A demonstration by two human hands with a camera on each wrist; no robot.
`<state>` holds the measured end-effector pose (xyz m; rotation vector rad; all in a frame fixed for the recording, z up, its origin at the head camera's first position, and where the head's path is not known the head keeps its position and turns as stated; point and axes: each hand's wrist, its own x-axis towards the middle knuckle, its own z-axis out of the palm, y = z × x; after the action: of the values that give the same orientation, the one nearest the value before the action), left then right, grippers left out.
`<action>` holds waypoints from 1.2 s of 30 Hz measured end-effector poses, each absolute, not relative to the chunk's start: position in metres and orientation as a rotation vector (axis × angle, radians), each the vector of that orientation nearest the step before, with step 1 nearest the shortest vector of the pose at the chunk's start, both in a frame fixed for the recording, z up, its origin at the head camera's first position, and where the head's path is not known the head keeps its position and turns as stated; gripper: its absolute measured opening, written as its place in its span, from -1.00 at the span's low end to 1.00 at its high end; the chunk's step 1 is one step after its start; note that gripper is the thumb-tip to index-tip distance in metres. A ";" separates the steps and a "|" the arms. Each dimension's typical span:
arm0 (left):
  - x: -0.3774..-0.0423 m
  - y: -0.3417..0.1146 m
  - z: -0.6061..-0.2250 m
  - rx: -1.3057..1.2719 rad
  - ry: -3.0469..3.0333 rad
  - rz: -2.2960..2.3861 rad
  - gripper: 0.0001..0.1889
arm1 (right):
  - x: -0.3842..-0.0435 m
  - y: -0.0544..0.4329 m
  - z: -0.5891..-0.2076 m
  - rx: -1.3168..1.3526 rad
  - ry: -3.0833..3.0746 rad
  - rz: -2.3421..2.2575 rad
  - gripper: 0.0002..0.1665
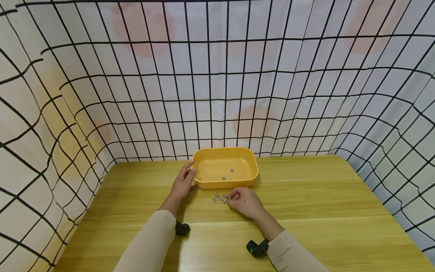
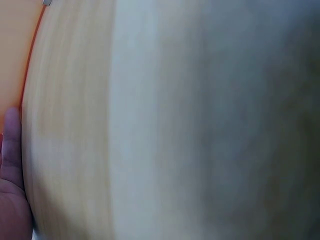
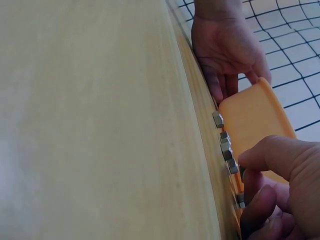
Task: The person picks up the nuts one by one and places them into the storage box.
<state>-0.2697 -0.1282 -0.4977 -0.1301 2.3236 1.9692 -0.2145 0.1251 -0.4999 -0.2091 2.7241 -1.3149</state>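
Note:
A yellow plastic bin (image 1: 224, 184) stands on the wooden table, with two small metal hex nuts (image 1: 232, 170) inside. My left hand (image 1: 182, 184) rests against the bin's left end, its fingers fairly straight along the wall. Just in front of the bin lie several loose hex nuts (image 1: 220, 198) in a small cluster. At the right side of that cluster, my right hand (image 1: 246, 203) pinches a nut (image 1: 229, 198) between thumb and index finger. In the right wrist view, the curled fingers of this hand (image 3: 305, 170) partly hide the pinched nut.
The wood-grained table (image 1: 323, 204) extends to both sides and toward me. Behind it and along its sides rises a black grid net (image 1: 224, 100) over a pale backdrop. Dark wrist cameras (image 1: 257, 248) sit by the cuffs of the beige sleeves (image 1: 149, 241).

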 end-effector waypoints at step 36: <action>-0.271 -0.129 -0.499 -0.123 2.319 1.974 -0.49 | -0.210 0.128 -0.468 -0.164 2.682 -1.443 -0.86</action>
<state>-0.2713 -0.1293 -0.4989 -0.1230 2.3193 1.9740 -0.2101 0.1279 -0.4680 -0.1641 2.6816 -1.4426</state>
